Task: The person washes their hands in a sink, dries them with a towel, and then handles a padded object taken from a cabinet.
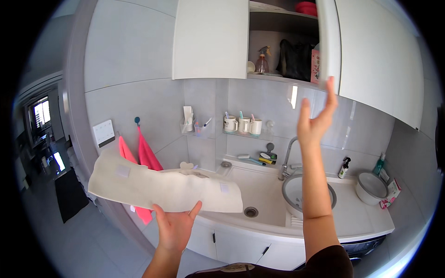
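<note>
My left hand (175, 229) grips the lower edge of a cream, soft-looking fabric piece (153, 187) with small pale square patches near its ends. The piece is held out level in front of the counter's left part, its underside hidden. Raised high, my right hand (317, 120) is open with its fingers stretched upward. Its fingertips are at the lower edge of a white cabinet door (330, 41) that stands open; whether they touch it I cannot tell. Inside the cabinet are a pink spray bottle (262, 62), a black bag (295, 60) and a pink box (315, 65).
Below is a white sink (262, 227) with a tap (287, 160) and a grey-white basin (293, 187). Another basin (372, 187) and a dark spray bottle (344, 167) stand right. White mugs (243, 125) line a wall shelf. Pink towels (147, 150) hang left.
</note>
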Tool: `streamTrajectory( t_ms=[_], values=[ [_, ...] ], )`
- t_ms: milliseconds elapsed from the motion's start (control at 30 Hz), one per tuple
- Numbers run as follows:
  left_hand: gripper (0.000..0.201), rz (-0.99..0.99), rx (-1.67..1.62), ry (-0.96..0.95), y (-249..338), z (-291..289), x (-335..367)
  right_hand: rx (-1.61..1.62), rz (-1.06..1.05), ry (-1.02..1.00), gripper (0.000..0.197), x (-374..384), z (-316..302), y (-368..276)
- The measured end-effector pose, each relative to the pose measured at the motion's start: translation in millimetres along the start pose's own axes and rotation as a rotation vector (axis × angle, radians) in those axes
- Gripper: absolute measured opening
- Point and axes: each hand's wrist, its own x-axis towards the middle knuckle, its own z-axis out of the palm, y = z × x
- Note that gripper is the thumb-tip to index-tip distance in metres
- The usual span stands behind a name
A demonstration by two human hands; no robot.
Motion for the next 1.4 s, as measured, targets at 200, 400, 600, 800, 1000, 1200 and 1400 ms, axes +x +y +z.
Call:
streamTrajectory(
  t_ms=[200, 400, 600, 800, 1000, 1200, 1400],
  values=[
    [0.083, 0.034, 0.058, 0.064, 8.7, 7.4, -19.4, 0.021, -0.046, -0.308, 0.065, -30.2, 60.2, 9.2],
    [0.084, 0.104, 0.138, 0.109, 22.8, 6.8, -37.9, -0.088, 0.047, -0.71, 0.07, -70.7, 135.9, 50.2],
    [0.082, 0.165, 0.164, 0.177, 29.6, -1.9, -52.9, -0.51, 0.017, -1.029, 0.083, -81.1, 180.2, 74.8],
    [0.079, 0.211, 0.164, 0.261, 22.1, -5.2, -57.8, -0.709, 0.11, -1.16, 0.083, -87.9, 214.2, 84.3],
    [0.083, 0.21, 0.153, 0.285, 24.0, 1.8, -62.1, -0.581, 0.154, -1.221, 0.093, -82.8, 211.8, 109.9],
    [0.078, 0.29, 0.13, 0.394, 17.9, 20.5, -68.3, 0.246, 0.636, -1.204, 0.078, -142.4, 234.1, 122.7],
    [0.064, 0.188, 0.405, 0.524, 35.8, 5.5, -114.1, 1.762, 0.968, -1.552, 0.078, -281.4, 96.1, -43.7]
  ],
)
